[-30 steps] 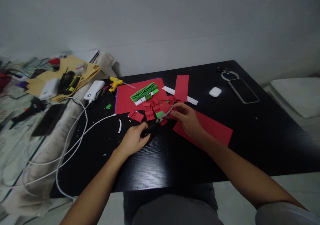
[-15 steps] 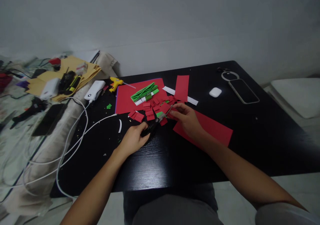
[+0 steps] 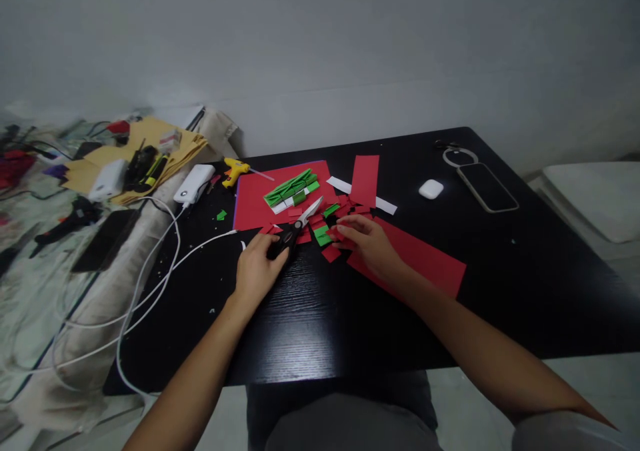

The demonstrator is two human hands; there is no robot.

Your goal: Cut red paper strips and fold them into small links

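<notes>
My left hand (image 3: 257,267) is closed round the black handles of a pair of scissors (image 3: 297,224), whose blades point up and right over a heap of small red paper pieces (image 3: 330,221). My right hand (image 3: 367,241) rests on that heap with its fingers curled over a few red pieces and touching a small green piece (image 3: 323,236). Under my right wrist lies a large red sheet (image 3: 425,261). Behind the scissors sits another red sheet (image 3: 257,201) with folded green strips (image 3: 293,187) on it.
The black table (image 3: 500,271) also carries a red strip (image 3: 365,179), a white strip (image 3: 387,204), a white earbud case (image 3: 431,189), a phone (image 3: 487,187), a yellow glue gun (image 3: 235,168) and a power bank (image 3: 194,184) with white cables (image 3: 150,264). Clutter lies at the left.
My left hand moved up and left with the scissors, so the blades now point away from my right hand. My right hand lowered onto the red pieces. The view shifted slightly.
</notes>
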